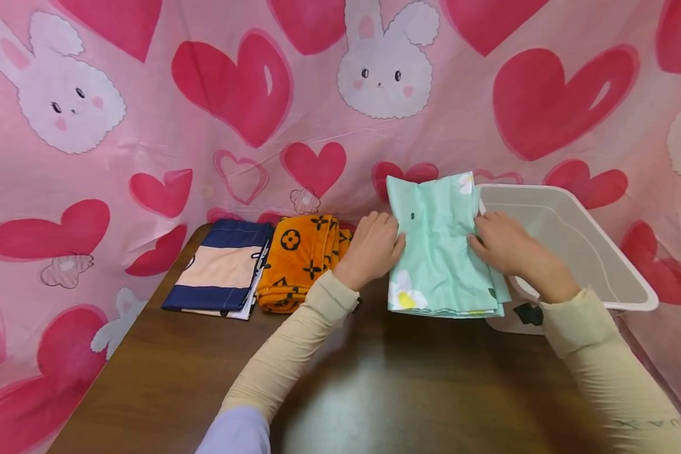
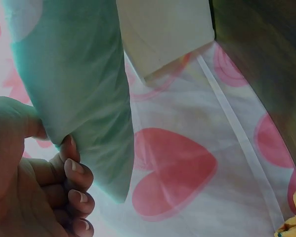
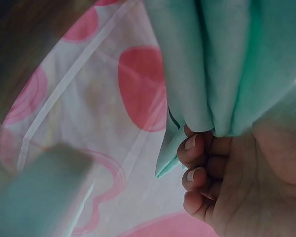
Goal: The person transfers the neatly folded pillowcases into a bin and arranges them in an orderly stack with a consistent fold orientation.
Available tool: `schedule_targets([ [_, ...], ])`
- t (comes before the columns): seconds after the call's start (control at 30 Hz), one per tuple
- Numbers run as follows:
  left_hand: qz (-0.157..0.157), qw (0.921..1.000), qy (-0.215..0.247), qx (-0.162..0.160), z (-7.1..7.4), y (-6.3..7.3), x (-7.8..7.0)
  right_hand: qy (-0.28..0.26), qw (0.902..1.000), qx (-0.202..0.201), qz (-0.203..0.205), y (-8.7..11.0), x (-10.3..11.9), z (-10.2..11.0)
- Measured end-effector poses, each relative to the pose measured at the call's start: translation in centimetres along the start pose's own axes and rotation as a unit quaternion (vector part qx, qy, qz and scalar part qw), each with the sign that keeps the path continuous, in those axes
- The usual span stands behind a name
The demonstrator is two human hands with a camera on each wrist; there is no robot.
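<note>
Both hands hold up a folded mint-green cloth (image 1: 437,246) printed with white daisies, in front of the pink backdrop. My left hand (image 1: 372,246) pinches its left edge between thumb and fingers; the left wrist view shows the green cloth (image 2: 83,89) hanging past the curled fingers (image 2: 74,165). At the opposite edge my right hand (image 1: 505,243) grips the cloth. In the right wrist view, folded layers of the cloth (image 3: 227,64) run into that hand (image 3: 246,182). The lower edge of the cloth hangs over the brown table (image 1: 374,391).
Left of the cloth lie a folded orange blanket (image 1: 295,252) with dark motifs and a folded navy and cream cloth (image 1: 218,268). A white plastic bin (image 1: 573,239) stands at the right, partly behind the right arm. A heart and rabbit print curtain (image 1: 238,88) backs the table.
</note>
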State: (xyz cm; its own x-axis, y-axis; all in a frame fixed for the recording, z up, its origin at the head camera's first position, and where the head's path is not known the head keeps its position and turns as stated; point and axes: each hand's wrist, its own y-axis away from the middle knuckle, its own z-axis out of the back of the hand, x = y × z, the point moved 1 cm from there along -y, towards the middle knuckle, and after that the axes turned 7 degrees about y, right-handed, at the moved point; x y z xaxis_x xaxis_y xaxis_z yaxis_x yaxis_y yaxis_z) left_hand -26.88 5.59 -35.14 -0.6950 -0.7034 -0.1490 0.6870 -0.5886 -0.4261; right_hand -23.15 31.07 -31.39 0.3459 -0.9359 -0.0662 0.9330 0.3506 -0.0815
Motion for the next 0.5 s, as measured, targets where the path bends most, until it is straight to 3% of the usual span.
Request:
schedule_targets([
  [0.5, 0.004, 0.9997, -0.024, -0.008, 0.3, -1.5, -1.2, 0.005, 0.9998, 0.004, -0.017, 0.8, -1.6, 1.2],
])
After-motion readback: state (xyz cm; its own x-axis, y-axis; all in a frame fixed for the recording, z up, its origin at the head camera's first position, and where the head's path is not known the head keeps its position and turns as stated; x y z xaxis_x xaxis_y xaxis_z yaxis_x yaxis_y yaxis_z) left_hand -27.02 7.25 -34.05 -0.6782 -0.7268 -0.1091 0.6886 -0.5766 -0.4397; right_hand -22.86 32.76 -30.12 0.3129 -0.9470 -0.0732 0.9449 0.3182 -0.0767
